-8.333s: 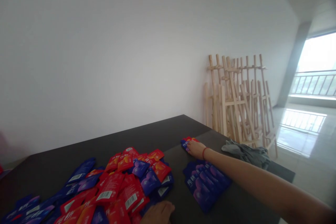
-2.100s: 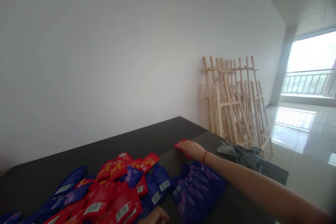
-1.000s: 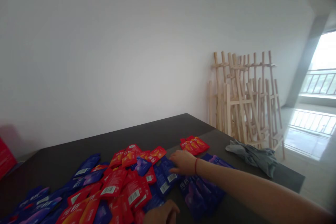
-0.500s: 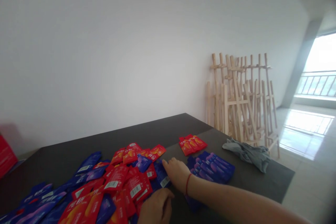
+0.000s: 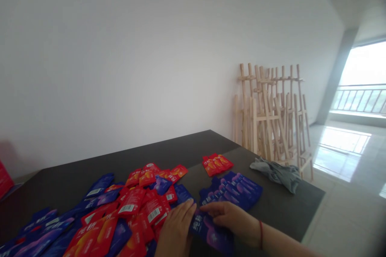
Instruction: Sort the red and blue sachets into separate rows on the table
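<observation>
My right hand [image 5: 233,221], with a red string on its wrist, is closed on a blue packet [image 5: 211,231] at the bottom centre. Beside it, my left hand [image 5: 177,227] touches that packet's left edge, its fingers together. Left of my hands lies a heap of red packets [image 5: 132,202] and blue packets [image 5: 102,184]. Just beyond my right hand, several blue packets [image 5: 241,188] lie in an overlapping row. Behind these is a small overlapping row of red packets [image 5: 217,163].
A grey cloth [image 5: 277,172] lies near the right edge of the dark table [image 5: 169,150]. Wooden easels [image 5: 268,116] lean by the wall behind it. A red object [image 5: 4,180] stands at the far left.
My right hand has moved right and nearer, and now has a blue packet. My left hand has moved slightly up to this packet. The view has shifted slightly.
</observation>
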The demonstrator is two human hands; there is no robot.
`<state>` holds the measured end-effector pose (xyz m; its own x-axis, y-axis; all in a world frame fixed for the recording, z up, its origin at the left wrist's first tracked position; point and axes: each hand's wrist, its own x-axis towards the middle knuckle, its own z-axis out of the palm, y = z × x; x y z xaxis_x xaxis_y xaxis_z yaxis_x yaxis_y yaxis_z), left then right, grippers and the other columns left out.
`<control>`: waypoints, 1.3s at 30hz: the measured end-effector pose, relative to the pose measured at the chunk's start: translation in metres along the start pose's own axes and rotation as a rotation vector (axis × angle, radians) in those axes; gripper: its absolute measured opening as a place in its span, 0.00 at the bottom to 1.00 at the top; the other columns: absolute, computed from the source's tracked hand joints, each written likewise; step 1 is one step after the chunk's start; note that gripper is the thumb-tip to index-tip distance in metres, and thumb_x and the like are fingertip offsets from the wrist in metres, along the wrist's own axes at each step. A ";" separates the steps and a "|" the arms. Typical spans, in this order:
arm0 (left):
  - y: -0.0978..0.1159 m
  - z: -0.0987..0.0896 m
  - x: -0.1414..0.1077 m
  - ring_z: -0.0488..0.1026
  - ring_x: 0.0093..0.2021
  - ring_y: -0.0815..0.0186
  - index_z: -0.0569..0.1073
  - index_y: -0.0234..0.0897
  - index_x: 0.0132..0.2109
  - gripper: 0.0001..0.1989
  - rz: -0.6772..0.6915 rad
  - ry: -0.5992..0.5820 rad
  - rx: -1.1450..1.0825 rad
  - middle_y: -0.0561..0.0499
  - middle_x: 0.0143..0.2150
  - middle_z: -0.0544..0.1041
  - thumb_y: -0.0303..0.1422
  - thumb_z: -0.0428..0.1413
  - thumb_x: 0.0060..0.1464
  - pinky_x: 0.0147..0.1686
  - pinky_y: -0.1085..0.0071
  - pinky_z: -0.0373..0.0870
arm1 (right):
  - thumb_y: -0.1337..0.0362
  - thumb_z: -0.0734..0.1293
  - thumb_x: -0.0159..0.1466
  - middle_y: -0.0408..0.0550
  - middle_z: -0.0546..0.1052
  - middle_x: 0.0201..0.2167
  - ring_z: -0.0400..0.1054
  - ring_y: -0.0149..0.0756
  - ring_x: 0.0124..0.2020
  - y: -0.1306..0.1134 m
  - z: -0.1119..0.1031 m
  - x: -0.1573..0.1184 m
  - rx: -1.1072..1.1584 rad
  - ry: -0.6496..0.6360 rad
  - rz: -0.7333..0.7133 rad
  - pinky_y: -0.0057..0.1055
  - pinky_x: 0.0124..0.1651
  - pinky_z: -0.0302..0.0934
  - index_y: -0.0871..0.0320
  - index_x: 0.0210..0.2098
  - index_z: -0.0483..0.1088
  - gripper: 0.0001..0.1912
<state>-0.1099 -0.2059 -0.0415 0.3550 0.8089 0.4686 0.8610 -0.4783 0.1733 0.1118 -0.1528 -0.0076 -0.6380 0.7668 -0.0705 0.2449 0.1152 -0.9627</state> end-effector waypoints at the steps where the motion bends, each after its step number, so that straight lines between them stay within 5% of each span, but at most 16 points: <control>1: 0.002 -0.006 0.002 0.73 0.56 0.57 0.70 0.40 0.61 0.34 -0.005 -0.053 0.002 0.46 0.57 0.76 0.20 0.48 0.45 0.55 0.58 0.70 | 0.68 0.64 0.54 0.48 0.80 0.40 0.74 0.41 0.40 0.000 0.005 -0.006 0.049 -0.013 0.010 0.35 0.45 0.66 0.56 0.54 0.74 0.28; 6: 0.018 -0.040 0.012 0.78 0.46 0.58 0.74 0.37 0.56 0.30 -0.134 -0.250 -0.003 0.44 0.47 0.82 0.17 0.46 0.47 0.51 0.60 0.71 | 0.51 0.68 0.61 0.59 0.70 0.60 0.65 0.52 0.59 -0.023 0.014 -0.036 -0.214 -0.009 -0.164 0.42 0.63 0.56 0.60 0.60 0.69 0.31; 9: 0.022 -0.050 0.014 0.78 0.49 0.57 0.75 0.38 0.56 0.27 -0.180 -0.293 -0.065 0.44 0.49 0.81 0.21 0.48 0.51 0.53 0.59 0.70 | 0.55 0.69 0.62 0.59 0.58 0.68 0.57 0.52 0.65 -0.023 0.017 -0.047 -0.475 -0.078 -0.246 0.42 0.66 0.52 0.57 0.66 0.61 0.35; 12: 0.020 -0.047 0.013 0.78 0.48 0.56 0.75 0.38 0.55 0.23 -0.120 -0.309 -0.106 0.44 0.49 0.81 0.26 0.50 0.53 0.53 0.59 0.71 | 0.62 0.62 0.69 0.55 0.62 0.66 0.60 0.46 0.64 -0.011 0.017 -0.053 -0.627 -0.052 -0.305 0.39 0.65 0.55 0.53 0.67 0.59 0.27; 18: 0.005 -0.027 0.006 0.77 0.51 0.61 0.72 0.36 0.58 0.29 -0.024 -0.057 0.081 0.46 0.52 0.80 0.18 0.45 0.51 0.52 0.67 0.73 | 0.75 0.60 0.65 0.55 0.66 0.63 0.56 0.46 0.66 0.000 0.005 -0.053 -0.879 0.167 -0.519 0.41 0.67 0.53 0.59 0.66 0.61 0.30; 23: -0.001 -0.005 0.003 0.75 0.55 0.63 0.68 0.39 0.61 0.26 0.181 0.061 0.096 0.47 0.57 0.77 0.23 0.49 0.55 0.54 0.71 0.72 | 0.75 0.59 0.63 0.65 0.65 0.63 0.57 0.54 0.65 0.024 0.020 -0.025 -1.176 0.327 -0.398 0.46 0.63 0.61 0.71 0.63 0.63 0.28; 29: 0.016 0.020 0.005 0.70 0.61 0.58 0.67 0.42 0.63 0.31 0.015 -0.327 0.002 0.44 0.64 0.70 0.25 0.52 0.52 0.57 0.67 0.69 | 0.57 0.66 0.62 0.65 0.67 0.61 0.62 0.59 0.61 0.024 0.033 -0.014 -1.216 0.264 -0.236 0.51 0.60 0.61 0.68 0.61 0.66 0.31; 33: 0.037 0.009 0.019 0.65 0.63 0.49 0.67 0.41 0.64 0.32 -0.140 -0.541 -0.073 0.41 0.66 0.66 0.35 0.57 0.51 0.60 0.55 0.65 | 0.61 0.62 0.66 0.54 0.71 0.59 0.65 0.48 0.58 -0.018 -0.009 -0.014 -1.073 0.327 -0.163 0.42 0.60 0.58 0.58 0.58 0.70 0.22; 39: 0.062 -0.009 0.040 0.62 0.65 0.47 0.64 0.39 0.66 0.35 -0.282 -0.559 -0.006 0.41 0.67 0.64 0.33 0.54 0.49 0.61 0.52 0.61 | 0.73 0.60 0.65 0.64 0.76 0.48 0.70 0.50 0.50 -0.027 -0.074 0.020 -1.187 0.375 0.157 0.39 0.53 0.61 0.68 0.49 0.75 0.17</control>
<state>-0.0451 -0.2058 -0.0043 0.2530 0.9601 -0.1194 0.9477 -0.2211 0.2302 0.1466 -0.0937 0.0366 -0.3437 0.9334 0.1031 0.9289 0.3541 -0.1084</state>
